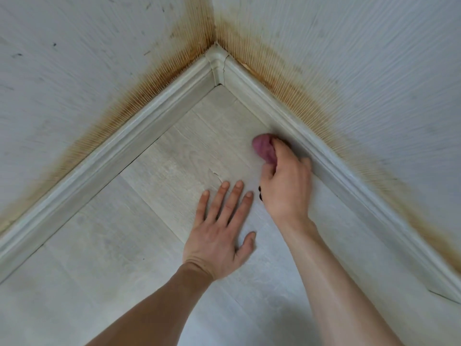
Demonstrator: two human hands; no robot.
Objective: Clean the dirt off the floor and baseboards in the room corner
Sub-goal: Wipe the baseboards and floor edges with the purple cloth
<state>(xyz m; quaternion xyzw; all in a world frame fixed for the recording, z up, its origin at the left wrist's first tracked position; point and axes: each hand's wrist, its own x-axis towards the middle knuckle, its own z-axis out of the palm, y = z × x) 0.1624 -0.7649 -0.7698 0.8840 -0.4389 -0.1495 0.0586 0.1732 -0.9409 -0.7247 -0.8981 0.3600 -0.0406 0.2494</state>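
Stained room corner in daylight

Pale textured wallpapered walls carry brown-orange staining (darkest at the corner) above light grey wood-grain baseboards and pale grey wood-look plank floor.

A: Cloth mostly hidden under right hand; small dark bits by that hand unidentifiable.
B: Noted. Both baseboards cut off at frame edges; walls blurred.

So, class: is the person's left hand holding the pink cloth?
No: the left hand lies flat on the floor, while the right hand holds the pink cloth.
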